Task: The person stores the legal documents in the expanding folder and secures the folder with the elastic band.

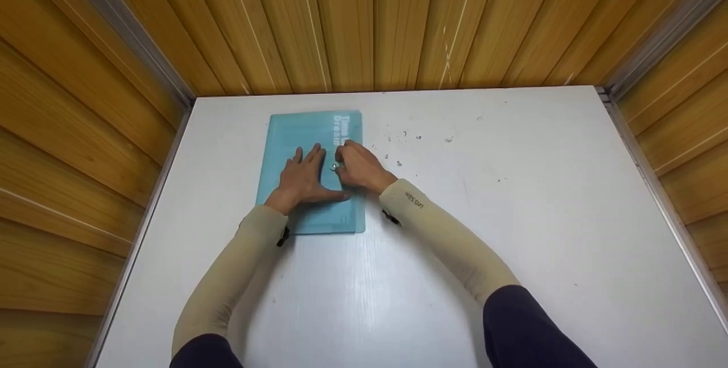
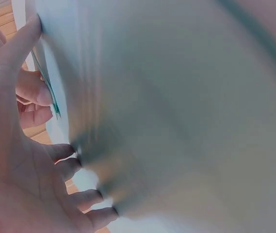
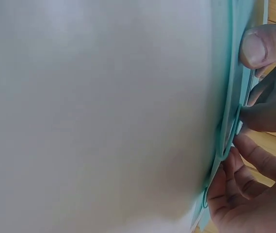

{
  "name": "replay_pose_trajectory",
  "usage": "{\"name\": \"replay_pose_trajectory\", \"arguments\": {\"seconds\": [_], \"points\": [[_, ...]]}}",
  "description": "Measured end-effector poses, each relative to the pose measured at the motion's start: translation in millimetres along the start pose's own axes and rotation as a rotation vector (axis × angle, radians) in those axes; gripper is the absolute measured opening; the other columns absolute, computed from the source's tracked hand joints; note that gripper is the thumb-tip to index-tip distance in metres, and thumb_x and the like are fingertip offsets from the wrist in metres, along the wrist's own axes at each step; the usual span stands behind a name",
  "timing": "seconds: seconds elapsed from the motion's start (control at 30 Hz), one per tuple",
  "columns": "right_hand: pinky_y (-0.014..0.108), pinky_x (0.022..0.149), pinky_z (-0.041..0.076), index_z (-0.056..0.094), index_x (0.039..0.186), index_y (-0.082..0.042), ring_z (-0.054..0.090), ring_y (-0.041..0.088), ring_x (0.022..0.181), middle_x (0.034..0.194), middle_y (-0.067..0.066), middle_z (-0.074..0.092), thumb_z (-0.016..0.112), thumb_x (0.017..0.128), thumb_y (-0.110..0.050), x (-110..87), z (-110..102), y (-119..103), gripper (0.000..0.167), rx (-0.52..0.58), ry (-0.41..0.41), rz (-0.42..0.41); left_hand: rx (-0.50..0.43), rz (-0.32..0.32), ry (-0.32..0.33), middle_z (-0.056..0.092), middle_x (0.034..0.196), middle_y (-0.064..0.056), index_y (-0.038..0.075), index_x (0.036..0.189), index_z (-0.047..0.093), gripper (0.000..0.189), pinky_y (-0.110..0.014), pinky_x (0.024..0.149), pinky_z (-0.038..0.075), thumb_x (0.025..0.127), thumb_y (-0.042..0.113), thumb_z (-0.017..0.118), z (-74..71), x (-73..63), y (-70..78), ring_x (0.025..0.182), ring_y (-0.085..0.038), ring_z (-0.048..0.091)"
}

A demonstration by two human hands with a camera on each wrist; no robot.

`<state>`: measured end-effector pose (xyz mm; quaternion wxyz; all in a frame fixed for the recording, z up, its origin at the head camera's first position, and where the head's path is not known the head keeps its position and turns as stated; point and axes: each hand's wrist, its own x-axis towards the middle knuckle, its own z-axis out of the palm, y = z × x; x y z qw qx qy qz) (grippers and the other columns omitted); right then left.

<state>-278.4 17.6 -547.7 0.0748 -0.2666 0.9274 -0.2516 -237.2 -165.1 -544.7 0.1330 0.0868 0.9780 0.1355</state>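
Note:
A translucent teal plastic file folder [image 1: 318, 220] with white lettering lies flat on the white table. My left hand [image 1: 304, 179] rests on it with fingers spread and thumb stretched toward the right edge. In the left wrist view the left hand's fingertips [image 2: 94, 196] touch the folder. At the folder's right side, my right hand [image 1: 361, 166] has curled fingers beside a small shiny snap button [image 1: 334, 167]. The right wrist view shows the right thumb and fingers [image 3: 259, 153] pinching the folder's flap [image 3: 231, 97], whose edge bends up. The fingertips partly hide the button area.
Small dark specks [image 1: 399, 163] are scattered on the white table [image 1: 512, 231] right of the folder. Wood-patterned panels [image 1: 392, 27] wall in the back and both sides, with metal edging [image 1: 654, 174] along the table's right side.

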Motion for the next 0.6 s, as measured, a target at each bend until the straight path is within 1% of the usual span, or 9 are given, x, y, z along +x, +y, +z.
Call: {"name": "replay_pose_trajectory", "arguments": {"seconds": [0.1, 0.2, 0.3, 0.4, 0.5, 0.6], "points": [[0.043, 0.099, 0.055, 0.068, 0.130, 0.002, 0.063, 0.029, 0.106, 0.118, 0.015, 0.065, 0.069, 0.100, -0.012, -5.4, -6.3, 3.8, 0.033, 0.028, -0.006, -0.003, 0.007, 0.012, -0.002, 0.017, 0.180, -0.010, 0.015, 0.172, 0.022, 0.134, -0.066, 0.129, 0.016, 0.071, 0.087, 0.073, -1.0, 0.0, 1.2, 0.164, -0.049, 0.009], [0.043, 0.103, 0.054, 0.063, 0.140, 0.002, 0.062, 0.028, 0.112, 0.124, 0.015, 0.064, 0.069, 0.101, -0.011, -10.8, -14.8, 6.6, 0.041, 0.051, -0.017, -0.012, 0.008, 0.010, 0.002, 0.018, 0.179, -0.010, 0.014, 0.171, 0.024, 0.132, -0.066, 0.129, 0.015, 0.072, 0.087, 0.072, -2.5, -0.6, 0.7, 0.164, -0.050, 0.011], [0.043, 0.108, 0.052, 0.059, 0.144, 0.001, 0.062, 0.028, 0.119, 0.130, 0.015, 0.063, 0.067, 0.103, -0.012, -15.5, -25.9, 9.0, 0.043, 0.060, -0.028, -0.030, -0.005, -0.001, 0.009, 0.020, 0.179, -0.009, 0.016, 0.170, 0.028, 0.129, -0.067, 0.128, 0.016, 0.072, 0.086, 0.072, -5.4, -2.1, -1.8, 0.163, -0.050, 0.012], [0.044, 0.114, 0.049, 0.059, 0.146, -0.001, 0.060, 0.028, 0.127, 0.136, 0.014, 0.062, 0.067, 0.104, -0.015, -21.5, -39.8, 13.9, 0.045, 0.068, -0.021, -0.021, -0.019, 0.001, 0.007, 0.022, 0.179, -0.009, 0.017, 0.170, 0.030, 0.127, -0.069, 0.127, 0.018, 0.073, 0.087, 0.071, -9.4, -3.3, -5.4, 0.163, -0.049, 0.013], [0.046, 0.118, 0.046, 0.058, 0.148, -0.003, 0.058, 0.029, 0.134, 0.141, 0.013, 0.061, 0.065, 0.106, -0.024, -30.1, -58.3, 25.4, 0.047, 0.076, 0.008, -0.001, -0.026, 0.028, 0.005, 0.023, 0.178, -0.009, 0.018, 0.169, 0.032, 0.122, -0.070, 0.126, 0.018, 0.076, 0.087, 0.069, -17.8, -4.0, -7.8, 0.163, -0.049, 0.014], [0.049, 0.121, 0.042, 0.059, 0.149, -0.005, 0.055, 0.031, 0.140, 0.146, 0.013, 0.060, 0.063, 0.107, -0.036, -40.1, -81.1, 43.0, 0.052, 0.049, 0.057, 0.009, -0.022, 0.063, 0.025, 0.025, 0.178, -0.009, 0.018, 0.168, 0.035, 0.114, -0.071, 0.126, 0.020, 0.081, 0.085, 0.064, -31.2, -4.5, -9.8, 0.163, -0.049, 0.016]]}}
